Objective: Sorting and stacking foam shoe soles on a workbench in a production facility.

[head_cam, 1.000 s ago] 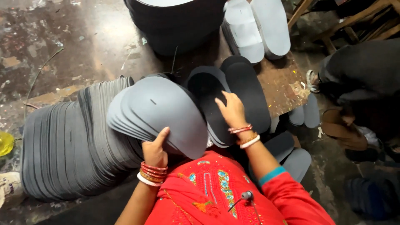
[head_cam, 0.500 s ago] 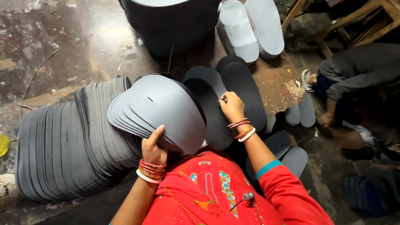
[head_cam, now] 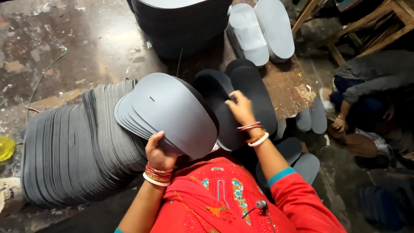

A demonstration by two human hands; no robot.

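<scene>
My left hand [head_cam: 158, 152] grips the heel end of a fanned stack of grey foam sole cut-outs [head_cam: 168, 110], held tilted above my lap. My right hand [head_cam: 239, 108] rests on dark sole cut-outs [head_cam: 254, 92] lying on a low wooden board [head_cam: 291, 92], fingers curled on the edge of one dark sole [head_cam: 213, 92]. Both wrists carry red and white bangles. My red embroidered top [head_cam: 220, 198] fills the bottom of the view.
A long row of grey soles on edge [head_cam: 77, 146] lies to my left on the floor. Light grey soles [head_cam: 258, 30] and a dark round tub [head_cam: 181, 23] stand beyond the board. Another person [head_cam: 371, 86] crouches at right. A yellow object [head_cam: 6, 147] sits at the left edge.
My right hand has slid a little along the dark soles and closed its fingers on one. My left hand keeps hold of the grey stack, almost unmoved.
</scene>
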